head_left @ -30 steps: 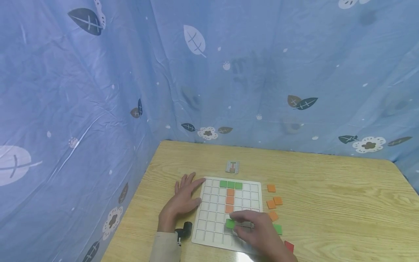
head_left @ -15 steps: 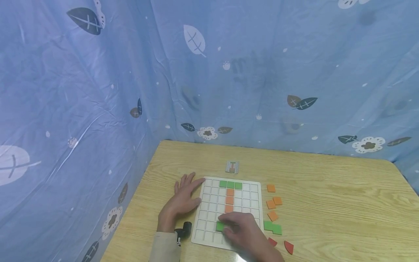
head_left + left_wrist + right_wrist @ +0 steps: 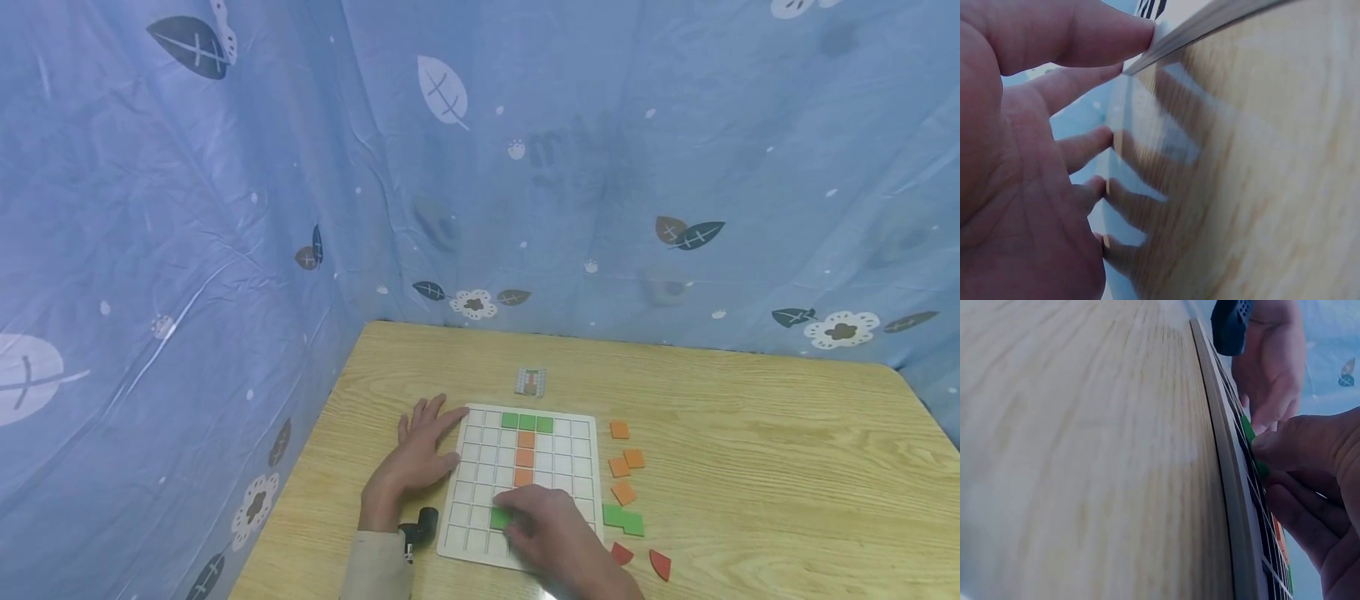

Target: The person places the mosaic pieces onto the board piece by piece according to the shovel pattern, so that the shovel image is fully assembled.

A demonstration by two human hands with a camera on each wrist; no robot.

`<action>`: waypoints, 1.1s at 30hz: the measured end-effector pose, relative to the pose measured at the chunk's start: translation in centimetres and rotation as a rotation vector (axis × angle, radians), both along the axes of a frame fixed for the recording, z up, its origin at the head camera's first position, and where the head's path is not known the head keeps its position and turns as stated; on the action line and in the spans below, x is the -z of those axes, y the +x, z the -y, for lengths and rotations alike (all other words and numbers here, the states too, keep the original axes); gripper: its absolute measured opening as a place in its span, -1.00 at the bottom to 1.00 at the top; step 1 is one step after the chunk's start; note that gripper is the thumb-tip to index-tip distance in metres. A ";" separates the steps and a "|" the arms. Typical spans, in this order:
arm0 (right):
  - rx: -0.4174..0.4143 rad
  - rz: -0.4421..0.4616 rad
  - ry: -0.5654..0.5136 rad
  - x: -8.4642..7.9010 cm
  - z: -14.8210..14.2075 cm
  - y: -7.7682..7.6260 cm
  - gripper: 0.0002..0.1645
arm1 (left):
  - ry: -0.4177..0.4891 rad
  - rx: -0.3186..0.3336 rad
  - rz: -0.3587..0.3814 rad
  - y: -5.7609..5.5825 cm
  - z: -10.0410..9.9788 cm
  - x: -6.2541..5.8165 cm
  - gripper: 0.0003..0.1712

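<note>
A white gridded board (image 3: 472, 521) lies on the table. My right hand (image 3: 553, 527) is over its lower part, pinching a green square tile (image 3: 500, 519) between thumb and fingers. In the right wrist view that green tile (image 3: 1248, 429) is at the grid surface; whether it sits fully in a cell cannot be told. My left hand (image 3: 412, 458) rests by the board's left edge, fingers spread, with thumb and forefinger touching the rim (image 3: 1179, 44). Set in the board are a row of green tiles (image 3: 528, 422) and, below it, a column of orange tiles (image 3: 524, 457), partly hidden by my right hand.
Right of the board lie several loose orange tiles (image 3: 619, 467), green tiles (image 3: 623, 520) and red quarter-round pieces (image 3: 660, 565). A small pattern card (image 3: 531, 382) lies beyond the board. A black wrist camera (image 3: 424, 524) sits at my left wrist. Blue curtain (image 3: 600, 167) hangs behind.
My right hand has moved left across the board with the green tile, then a little further left. Loose green and red pieces it covered now show. My left hand stays in place.
</note>
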State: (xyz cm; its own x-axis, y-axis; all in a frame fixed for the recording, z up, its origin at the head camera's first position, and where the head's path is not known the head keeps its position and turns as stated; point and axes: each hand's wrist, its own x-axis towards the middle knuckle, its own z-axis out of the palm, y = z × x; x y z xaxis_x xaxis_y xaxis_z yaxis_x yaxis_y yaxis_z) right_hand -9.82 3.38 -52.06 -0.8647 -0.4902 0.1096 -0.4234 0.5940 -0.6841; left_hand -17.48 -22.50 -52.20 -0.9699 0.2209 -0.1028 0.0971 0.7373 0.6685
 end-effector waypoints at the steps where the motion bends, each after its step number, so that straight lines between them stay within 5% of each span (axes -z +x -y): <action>1: 0.000 0.001 0.007 0.0 0.0 0.0 -0.59 | -0.002 -0.001 0.004 0.0 0.0 0.0 -0.07; 6: 0.009 -0.035 0.005 0.2 -0.2 0.2 -0.59 | -0.009 -0.006 0.009 0.0 0.1 0.1 -0.07; 15: 0.036 -0.081 -0.222 0.5 -3.2 0.1 -0.60 | 0.002 -0.003 0.012 -0.1 -0.1 0.1 -0.08; 23: 0.118 0.064 -0.104 -0.5 -7.8 -0.2 -0.60 | 0.012 0.004 0.011 0.0 0.0 -0.1 -0.08; 33: 0.111 0.045 -0.079 -1.0 -13.2 -1.0 -0.53 | 0.012 0.004 0.001 0.1 0.0 0.0 -0.07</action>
State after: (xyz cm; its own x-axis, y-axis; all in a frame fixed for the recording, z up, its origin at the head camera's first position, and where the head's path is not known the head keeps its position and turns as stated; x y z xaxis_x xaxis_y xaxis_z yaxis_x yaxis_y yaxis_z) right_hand -10.79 16.55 -51.04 -0.9179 -0.3829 0.1039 -0.3261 0.5791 -0.7472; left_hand -17.42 -22.53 -52.16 -0.9689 0.2256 -0.1013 0.0989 0.7289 0.6775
